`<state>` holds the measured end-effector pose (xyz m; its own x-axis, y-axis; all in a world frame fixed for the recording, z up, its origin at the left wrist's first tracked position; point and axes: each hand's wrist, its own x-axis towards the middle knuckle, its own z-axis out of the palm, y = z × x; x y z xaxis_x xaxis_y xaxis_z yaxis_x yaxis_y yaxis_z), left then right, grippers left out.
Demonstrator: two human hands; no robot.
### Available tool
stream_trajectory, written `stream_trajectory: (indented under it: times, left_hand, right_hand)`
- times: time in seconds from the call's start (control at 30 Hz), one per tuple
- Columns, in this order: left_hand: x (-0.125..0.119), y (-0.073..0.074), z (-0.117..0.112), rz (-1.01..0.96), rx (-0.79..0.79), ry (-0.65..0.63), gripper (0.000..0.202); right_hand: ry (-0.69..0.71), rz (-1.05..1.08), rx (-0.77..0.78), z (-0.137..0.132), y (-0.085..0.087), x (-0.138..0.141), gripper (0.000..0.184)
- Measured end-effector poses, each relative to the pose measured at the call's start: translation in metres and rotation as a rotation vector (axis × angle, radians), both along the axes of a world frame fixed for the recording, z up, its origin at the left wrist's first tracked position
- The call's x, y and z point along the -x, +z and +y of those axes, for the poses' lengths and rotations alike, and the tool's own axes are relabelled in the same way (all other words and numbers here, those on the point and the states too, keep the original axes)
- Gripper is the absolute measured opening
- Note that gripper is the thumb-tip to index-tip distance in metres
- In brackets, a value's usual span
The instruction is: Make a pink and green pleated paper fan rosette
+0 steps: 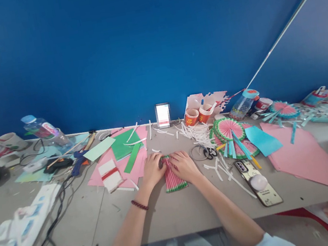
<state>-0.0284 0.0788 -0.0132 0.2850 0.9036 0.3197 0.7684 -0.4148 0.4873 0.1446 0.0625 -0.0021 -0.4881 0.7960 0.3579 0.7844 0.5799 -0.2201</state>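
A pink pleated paper with green edges lies on the table in front of me, its folds running away from me. My left hand is closed on its left side near the far end. From the right, my right hand grips the same far part, fingers curled over the folds. The fingertips and the paper between them are partly hidden. Just right of my right hand lie black-handled scissors. Beyond them sit finished-looking watermelon paper fans with blue strips.
Left of my hands are pink sheets, green paper and a white bundle with a red band. To the right are a phone, white paper shreds, red cups and large pink sheets. Cables run at left.
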Motion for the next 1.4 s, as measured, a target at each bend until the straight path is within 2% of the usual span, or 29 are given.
stream_trajectory:
  times: [0.2, 0.63, 0.97, 1.4]
  left_hand:
    - [-0.0011, -0.0003, -0.0002, -0.007, 0.008, -0.014, 0.028]
    - [-0.0020, -0.0025, 0.0002, 0.002, -0.025, -0.029, 0.029]
    - [-0.0025, 0.0008, -0.0003, 0.070, -0.052, -0.070, 0.029]
    - [-0.0027, 0.0042, -0.0023, 0.109, -0.073, -0.036, 0.023]
  right_hand:
    - [0.012, -0.010, 0.008, 0.0018, 0.0028, 0.0033, 0.033]
    - [-0.065, -0.061, 0.000, 0.0025, 0.0005, 0.0053, 0.029]
    - [-0.069, -0.065, 0.014, 0.0032, 0.0001, 0.0062, 0.028]
    - [-0.113, -0.037, -0.024, 0.0031, -0.0022, 0.0046, 0.024]
